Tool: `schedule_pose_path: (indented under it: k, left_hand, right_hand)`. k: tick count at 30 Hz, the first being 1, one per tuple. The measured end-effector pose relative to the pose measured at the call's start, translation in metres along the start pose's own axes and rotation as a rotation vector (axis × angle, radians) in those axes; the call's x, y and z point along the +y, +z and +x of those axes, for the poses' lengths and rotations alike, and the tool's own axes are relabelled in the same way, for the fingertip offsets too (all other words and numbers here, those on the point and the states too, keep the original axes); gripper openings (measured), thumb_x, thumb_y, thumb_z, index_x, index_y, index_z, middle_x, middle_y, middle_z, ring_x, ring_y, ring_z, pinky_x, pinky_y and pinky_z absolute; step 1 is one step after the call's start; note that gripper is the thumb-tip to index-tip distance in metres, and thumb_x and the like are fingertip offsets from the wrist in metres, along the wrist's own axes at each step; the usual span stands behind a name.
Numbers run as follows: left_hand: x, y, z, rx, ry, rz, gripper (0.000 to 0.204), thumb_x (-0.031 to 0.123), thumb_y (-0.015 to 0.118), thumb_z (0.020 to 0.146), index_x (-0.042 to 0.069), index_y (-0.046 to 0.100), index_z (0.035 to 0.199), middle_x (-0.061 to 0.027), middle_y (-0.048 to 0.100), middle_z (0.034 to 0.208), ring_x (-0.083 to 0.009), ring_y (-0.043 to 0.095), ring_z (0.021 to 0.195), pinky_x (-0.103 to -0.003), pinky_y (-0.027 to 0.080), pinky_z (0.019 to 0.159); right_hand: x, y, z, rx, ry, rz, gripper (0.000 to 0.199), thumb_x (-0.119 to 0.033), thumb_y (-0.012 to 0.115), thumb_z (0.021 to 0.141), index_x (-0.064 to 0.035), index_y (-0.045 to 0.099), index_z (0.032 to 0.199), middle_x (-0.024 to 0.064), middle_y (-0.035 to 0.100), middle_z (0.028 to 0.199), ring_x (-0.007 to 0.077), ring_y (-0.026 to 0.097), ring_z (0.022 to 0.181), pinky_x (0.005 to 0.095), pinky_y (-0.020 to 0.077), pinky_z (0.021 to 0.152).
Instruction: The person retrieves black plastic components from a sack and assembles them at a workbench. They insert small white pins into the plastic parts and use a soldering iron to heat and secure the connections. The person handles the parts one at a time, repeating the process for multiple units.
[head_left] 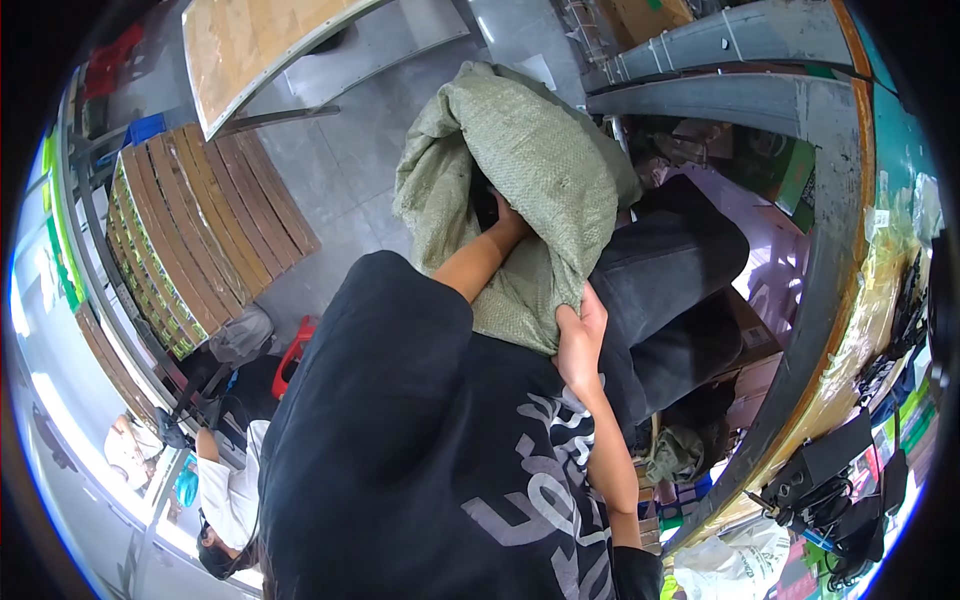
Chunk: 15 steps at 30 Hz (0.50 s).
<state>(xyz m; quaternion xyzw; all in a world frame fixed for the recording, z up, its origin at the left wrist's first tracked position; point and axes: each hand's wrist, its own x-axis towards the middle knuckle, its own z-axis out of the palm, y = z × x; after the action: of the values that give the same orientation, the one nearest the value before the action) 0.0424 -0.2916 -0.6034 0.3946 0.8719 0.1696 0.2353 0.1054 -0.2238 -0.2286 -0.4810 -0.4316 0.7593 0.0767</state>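
A greenish-grey woven sack (545, 150) stands in front of me, bulging at its far side. Its mouth gapes toward my body. My left hand (510, 218) reaches into this opening; the fingers are hidden inside, beside something dark that I cannot make out. At the sack's near right edge, my right hand (582, 335) pinches the fabric between thumb and fingers. My legs in dark trousers (670, 260) are bent just right of the sack.
Stacked brown cartons (200, 220) stand at the left on the grey tiled floor (350, 170). A wooden-topped table (260, 50) is at the far left. A metal-framed bench (830, 230) with cables runs along the right. Another person (235, 500) works at lower left, near a red stool (293, 355).
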Motion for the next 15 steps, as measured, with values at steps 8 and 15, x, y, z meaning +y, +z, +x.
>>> schedule_pose_path:
  k: [8, 15]
  left_hand:
    - [0.002, 0.015, -0.003, 0.004, 0.050, -0.015, 0.046, 0.035, 0.052, 0.074, 0.012, 0.050, 0.113, -0.0097, 0.053, 0.111, -0.0234, 0.052, 0.100, -0.033, 0.042, 0.082]
    - [0.001, 0.037, -0.012, 0.024, 0.060, -0.042, 0.045, 0.034, 0.051, 0.074, 0.012, 0.050, 0.114, -0.0098, 0.051, 0.112, -0.0236, 0.051, 0.101, -0.034, 0.042, 0.083]
  right_hand:
    - [-0.002, -0.001, 0.000, 0.008, 0.018, 0.014, 0.039, 0.009, 0.035, 0.067, 0.0062, 0.049, 0.104, 0.0003, 0.051, 0.082, 0.0046, 0.042, 0.070, 0.0159, 0.0341, 0.064]
    - [-0.005, 0.000, -0.001, 0.018, 0.040, 0.040, 0.042, 0.010, 0.034, 0.067, 0.0064, 0.048, 0.107, 0.0019, 0.052, 0.086, 0.0057, 0.044, 0.074, 0.0162, 0.0349, 0.067]
